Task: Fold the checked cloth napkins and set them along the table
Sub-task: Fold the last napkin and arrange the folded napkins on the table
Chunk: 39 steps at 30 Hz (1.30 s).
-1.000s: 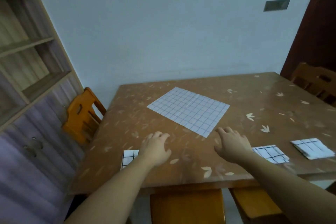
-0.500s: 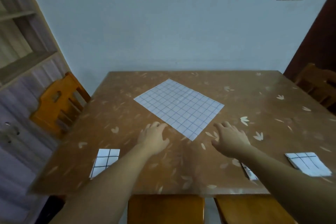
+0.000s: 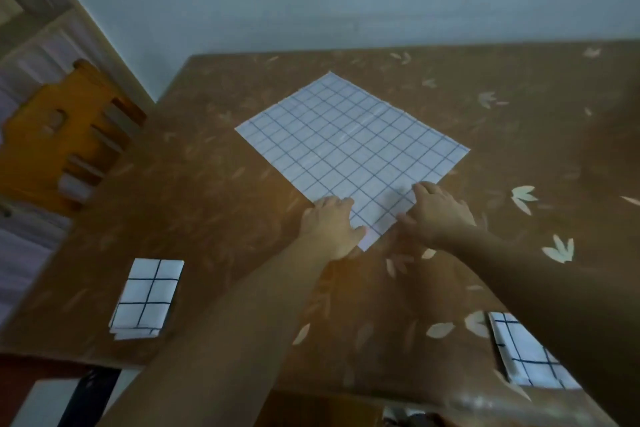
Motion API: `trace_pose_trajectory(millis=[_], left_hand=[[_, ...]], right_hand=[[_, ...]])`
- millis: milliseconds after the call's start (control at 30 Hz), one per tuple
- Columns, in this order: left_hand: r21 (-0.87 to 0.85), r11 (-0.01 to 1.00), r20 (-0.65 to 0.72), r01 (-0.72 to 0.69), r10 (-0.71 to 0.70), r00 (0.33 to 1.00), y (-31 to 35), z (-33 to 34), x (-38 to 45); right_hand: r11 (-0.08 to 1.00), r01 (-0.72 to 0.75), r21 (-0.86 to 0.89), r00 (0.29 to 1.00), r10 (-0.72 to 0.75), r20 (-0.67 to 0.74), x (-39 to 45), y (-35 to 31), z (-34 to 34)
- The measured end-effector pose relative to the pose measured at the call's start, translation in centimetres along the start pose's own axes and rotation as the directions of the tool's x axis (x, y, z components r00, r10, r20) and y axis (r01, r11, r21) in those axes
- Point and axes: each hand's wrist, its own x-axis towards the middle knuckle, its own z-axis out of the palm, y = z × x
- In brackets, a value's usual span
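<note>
Evidently thin, limp and light: open napkin [image 3: 349, 146], spread flat as a diamond mid-tabletop [image 3: 214, 211], likely to slide on the glossy surface and to crease wherever pinched. Best taken at the near corner, thumb under, fingers over. Left hand [image 3: 329, 225] flat on the corner's left edge, right hand [image 3: 438, 213] flat on its right edge; neither grip closed, nothing pinched yet, fingers loosely spread, near corner tip showing between them. Already folded: left folded napkin [image 3: 147, 296] and right folded napkin [image 3: 523, 354], near the front edge.
</note>
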Motion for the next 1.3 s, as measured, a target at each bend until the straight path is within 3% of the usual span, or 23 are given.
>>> trace_pose_trajectory(millis=[100, 233, 367, 433, 533, 667, 767, 933, 1033, 1300], left_hand=[[0.028, 0.996, 0.091, 0.086, -0.088, 0.992, 0.5, 4.1, 4.0], [0.043, 0.986, 0.09, 0.158, -0.162, 0.983, -0.8, 7.2, 4.7], [-0.066, 0.995, -0.117, 0.07, -0.078, 0.99, -1.6, 8.8, 4.2], [-0.177, 0.984, -0.266, -0.012, -0.036, 0.963, -1.9, 9.0, 3.8], [-0.306, 0.95, -0.357, -0.067, -0.049, 0.933, -2.3, 9.1, 3.9], [-0.333, 0.929, -0.378, -0.163, 0.027, 0.925, -3.2, 7.9, 3.1], [-0.395, 0.897, -0.323, -0.197, 0.064, 0.944, -4.9, 6.3, 0.9], [-0.375, 0.885, -0.327, -0.274, 0.151, 0.933, -8.4, 3.7, -3.2], [-0.344, 0.878, -0.357, -0.331, 0.204, 0.912, -10.5, 1.6, -6.1], [-0.282, 0.942, -0.349, -0.181, 0.075, 0.934, -15.1, -1.2, -12.9]], right_hand=[[0.999, 0.004, -0.049, 0.999, -0.002, 0.044, 4.3, 2.5, 3.4], [0.999, 0.005, -0.052, 1.0, -0.005, -0.006, 5.4, 3.8, 6.9], [0.998, 0.063, -0.005, 0.986, -0.063, -0.152, 5.3, 3.4, 9.1], [0.995, 0.097, 0.02, 0.963, -0.089, -0.256, 5.6, 3.2, 8.9], [0.992, 0.079, 0.096, 0.945, -0.044, -0.323, 6.5, 2.7, 8.0], [0.98, 0.038, 0.196, 0.956, 0.021, -0.292, 5.7, 0.9, 7.9], [0.958, 0.126, 0.256, 0.958, -0.051, -0.282, 2.8, -0.5, 7.8], [0.962, 0.269, 0.032, 0.962, -0.267, -0.059, -1.0, -2.9, 6.5], [0.963, 0.269, 0.023, 0.956, -0.264, -0.128, -2.3, -4.3, 5.6], [0.957, 0.279, -0.08, 0.955, -0.285, -0.079, -9.4, -10.0, 4.0]])
